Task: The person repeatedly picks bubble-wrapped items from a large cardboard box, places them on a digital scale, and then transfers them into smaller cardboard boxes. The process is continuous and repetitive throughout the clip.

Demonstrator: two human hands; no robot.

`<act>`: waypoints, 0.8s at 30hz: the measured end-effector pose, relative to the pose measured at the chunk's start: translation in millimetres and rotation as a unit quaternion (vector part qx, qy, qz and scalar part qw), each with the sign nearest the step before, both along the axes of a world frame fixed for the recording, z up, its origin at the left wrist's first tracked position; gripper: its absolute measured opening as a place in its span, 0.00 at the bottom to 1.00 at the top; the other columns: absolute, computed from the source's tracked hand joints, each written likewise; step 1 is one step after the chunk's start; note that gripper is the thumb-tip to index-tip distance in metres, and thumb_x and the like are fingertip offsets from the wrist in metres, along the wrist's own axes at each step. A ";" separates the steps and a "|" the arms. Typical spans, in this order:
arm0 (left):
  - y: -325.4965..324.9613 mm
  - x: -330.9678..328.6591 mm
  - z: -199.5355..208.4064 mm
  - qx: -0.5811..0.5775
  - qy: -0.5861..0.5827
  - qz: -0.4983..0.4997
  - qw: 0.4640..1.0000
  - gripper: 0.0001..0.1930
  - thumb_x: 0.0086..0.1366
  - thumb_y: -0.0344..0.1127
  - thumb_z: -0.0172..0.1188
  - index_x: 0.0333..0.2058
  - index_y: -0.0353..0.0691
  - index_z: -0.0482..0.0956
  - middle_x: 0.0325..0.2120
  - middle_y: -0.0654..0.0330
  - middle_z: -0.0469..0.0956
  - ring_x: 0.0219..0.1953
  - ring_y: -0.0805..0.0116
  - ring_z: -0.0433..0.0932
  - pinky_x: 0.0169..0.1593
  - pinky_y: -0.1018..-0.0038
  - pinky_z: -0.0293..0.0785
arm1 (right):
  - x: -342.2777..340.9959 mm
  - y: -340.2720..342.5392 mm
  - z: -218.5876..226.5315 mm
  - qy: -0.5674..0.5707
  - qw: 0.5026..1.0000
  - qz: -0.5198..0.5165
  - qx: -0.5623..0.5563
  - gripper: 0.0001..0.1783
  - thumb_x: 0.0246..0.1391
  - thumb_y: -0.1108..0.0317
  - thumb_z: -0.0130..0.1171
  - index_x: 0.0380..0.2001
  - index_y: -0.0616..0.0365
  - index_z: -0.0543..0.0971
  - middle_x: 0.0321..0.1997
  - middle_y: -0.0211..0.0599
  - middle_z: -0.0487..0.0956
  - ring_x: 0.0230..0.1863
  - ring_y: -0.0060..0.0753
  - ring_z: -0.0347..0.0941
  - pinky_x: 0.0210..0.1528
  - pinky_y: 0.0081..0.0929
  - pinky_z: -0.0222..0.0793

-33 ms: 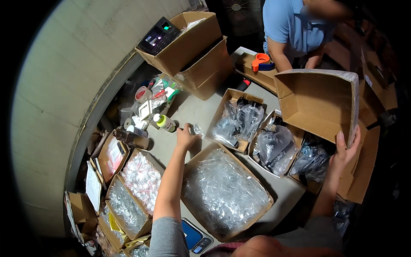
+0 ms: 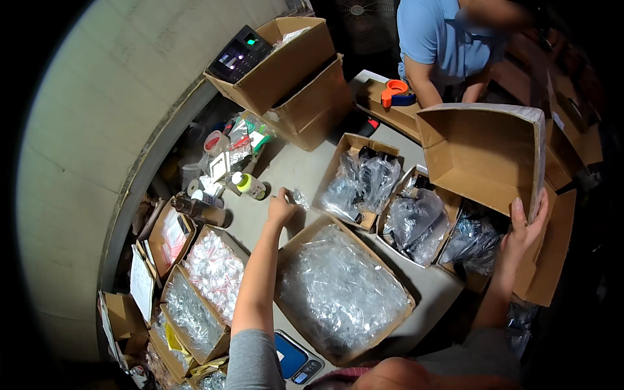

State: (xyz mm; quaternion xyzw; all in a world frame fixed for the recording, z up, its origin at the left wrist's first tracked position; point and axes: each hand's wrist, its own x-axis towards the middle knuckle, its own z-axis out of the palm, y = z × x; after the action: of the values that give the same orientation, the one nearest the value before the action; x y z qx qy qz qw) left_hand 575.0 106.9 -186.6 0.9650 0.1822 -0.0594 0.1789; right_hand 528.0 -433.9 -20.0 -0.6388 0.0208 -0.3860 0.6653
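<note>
My right hand [image 2: 520, 231] grips the near right edge of a brown cardboard box [image 2: 481, 156], thumb on one side of its wall. The box is tilted with its opening toward me, above the open boxes on the right. My left hand [image 2: 281, 207] is low over the grey table [image 2: 286, 162], its fingers curled in at small clear plastic pieces [image 2: 299, 199]; their exact kind is too small to tell. Just below that hand stands a wide carton [image 2: 409, 311] filled with clear plastic pieces [image 2: 341, 286]. A pump bottle [image 2: 250, 186] with a yellow-green label is left of the hand.
Three boxes with bagged dark parts, including one carton [image 2: 356, 218], line the right. Small white bagged items [image 2: 214, 270] fill a left box. A blue scale [image 2: 296, 357] lies near me. A co-worker in a blue shirt [image 2: 429, 39] stands beyond, near an orange tape dispenser [image 2: 394, 93].
</note>
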 end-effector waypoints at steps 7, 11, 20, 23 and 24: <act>0.5 -10.3 -3.9 -0.020 -0.018 0.070 0.997 0.16 0.49 0.39 0.65 0.38 0.43 0.80 0.37 0.47 0.80 0.43 0.48 0.79 0.47 0.58 0.75 | -21.9 -8.5 0.9 0.014 0.999 0.004 0.029 0.37 0.52 0.74 0.62 0.63 0.69 0.60 0.61 0.44 0.67 0.60 0.33 0.65 0.64 0.28 0.57; -6.3 -9.2 4.6 -0.018 -0.134 0.092 0.987 0.27 0.46 0.46 0.70 0.46 0.45 0.78 0.54 0.42 0.68 0.55 0.44 0.70 0.56 0.57 0.70 | -41.4 -23.7 -6.5 0.010 0.999 0.010 0.051 0.36 0.52 0.72 0.62 0.63 0.69 0.61 0.61 0.45 0.66 0.61 0.34 0.65 0.64 0.29 0.57; -32.0 -4.4 26.3 -0.297 -0.243 0.154 0.911 0.16 0.56 0.38 0.68 0.36 0.38 0.71 0.19 0.59 0.73 0.20 0.65 0.72 0.29 0.66 0.71 | -96.0 -45.7 1.4 0.024 0.999 -0.020 0.033 0.33 0.58 0.70 0.59 0.63 0.67 0.61 0.60 0.46 0.69 0.57 0.33 0.69 0.60 0.28 0.63; -78.4 -24.1 91.2 -0.270 -0.211 0.003 0.939 0.17 0.56 0.38 0.67 0.38 0.37 0.71 0.24 0.55 0.77 0.27 0.59 0.78 0.33 0.63 0.73 | -108.5 -40.4 13.6 0.021 0.998 -0.002 0.066 0.34 0.55 0.69 0.60 0.63 0.68 0.62 0.60 0.45 0.69 0.59 0.35 0.68 0.63 0.29 0.60; -95.1 -28.7 94.5 -0.235 -0.194 -0.041 0.952 0.18 0.57 0.39 0.67 0.40 0.37 0.70 0.28 0.52 0.78 0.31 0.55 0.79 0.35 0.61 0.74 | -109.3 -36.6 15.3 0.020 0.997 0.001 0.077 0.34 0.55 0.69 0.60 0.63 0.68 0.62 0.60 0.46 0.70 0.58 0.34 0.68 0.63 0.29 0.61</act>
State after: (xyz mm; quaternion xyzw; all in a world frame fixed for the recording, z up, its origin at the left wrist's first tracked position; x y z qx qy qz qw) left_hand 546.4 11.8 -92.0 0.8955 0.0852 0.0804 0.4294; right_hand 418.7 -470.5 -4.8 -0.5930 0.0629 -0.3694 0.7126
